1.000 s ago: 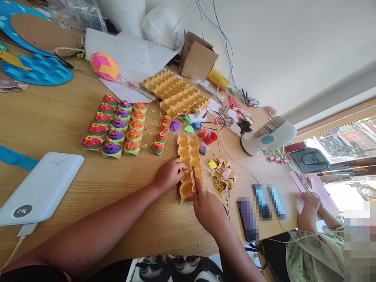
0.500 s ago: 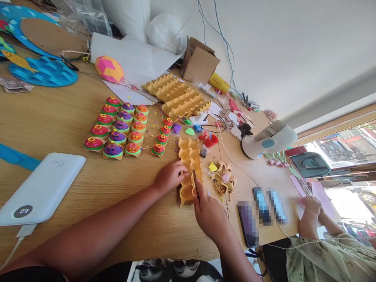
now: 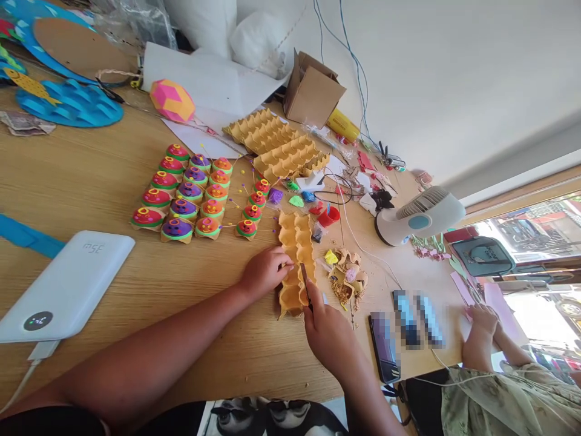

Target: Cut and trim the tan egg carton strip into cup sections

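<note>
A yellow egg-carton piece (image 3: 290,297) with two rows of cups lies lengthwise on the wooden table. My left hand (image 3: 265,272) pinches its left edge near the middle. In my right hand (image 3: 324,327) is a dark, thin-bladed knife (image 3: 306,281), its blade lying against the carton between the cup rows. Left of the carton stand several painted egg-cup figures in rows: red (image 3: 154,197), purple (image 3: 183,208) and orange (image 3: 212,208). A shorter row of red and green figures (image 3: 252,212) stands nearer the carton.
Cut carton scraps (image 3: 347,281) lie right of my knife, beside a red cup (image 3: 329,215). More yellow trays (image 3: 285,154) are behind. A power bank (image 3: 72,284), a fan (image 3: 417,218) and phones (image 3: 385,345) surround the work. Another person's hands (image 3: 483,321) rest at right.
The whole view has shifted slightly. Both hands stay at the carton, and the knife remains in my right hand with its blade on the carton.
</note>
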The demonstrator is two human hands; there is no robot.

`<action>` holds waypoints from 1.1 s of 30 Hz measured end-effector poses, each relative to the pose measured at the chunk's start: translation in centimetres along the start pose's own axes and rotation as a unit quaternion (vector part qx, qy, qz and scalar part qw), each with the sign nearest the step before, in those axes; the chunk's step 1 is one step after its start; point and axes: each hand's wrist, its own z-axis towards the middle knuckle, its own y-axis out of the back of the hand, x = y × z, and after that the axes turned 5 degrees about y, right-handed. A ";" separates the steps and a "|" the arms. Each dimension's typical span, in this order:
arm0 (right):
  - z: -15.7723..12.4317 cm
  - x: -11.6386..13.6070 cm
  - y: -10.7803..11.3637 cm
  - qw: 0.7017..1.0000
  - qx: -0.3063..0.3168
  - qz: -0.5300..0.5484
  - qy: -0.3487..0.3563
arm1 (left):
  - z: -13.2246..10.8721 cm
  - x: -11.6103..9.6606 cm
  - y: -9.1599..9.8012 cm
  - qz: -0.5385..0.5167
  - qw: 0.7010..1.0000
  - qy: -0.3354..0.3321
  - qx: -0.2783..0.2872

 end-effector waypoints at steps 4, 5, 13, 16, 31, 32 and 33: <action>-0.3 0.0 -0.2 1.000 0.004 -0.015 -0.004 | 0.0 -0.2 0.1 0.001 1.000 0.007 0.001; -0.2 0.0 -0.3 1.000 0.006 -0.018 -0.006 | 0.0 -0.2 0.2 0.001 1.000 0.009 0.003; -0.6 0.0 -0.5 1.000 0.011 -0.027 -0.012 | 0.0 -0.3 0.2 -0.005 1.000 0.009 0.000; -0.7 0.2 -0.1 0.999 0.013 -0.035 -0.011 | 0.0 -0.2 0.2 -0.005 1.000 0.009 0.001; -1.4 -0.1 0.9 0.999 0.008 -0.033 0.003 | 0.1 0.3 0.0 -0.007 1.000 -0.004 -0.004; -1.6 -0.2 1.3 0.999 0.013 -0.031 0.008 | 0.1 0.3 -0.1 -0.008 1.000 -0.005 -0.005; -1.8 -0.4 1.8 0.999 0.017 -0.025 0.011 | 0.1 0.3 -0.1 -0.010 1.000 -0.005 -0.006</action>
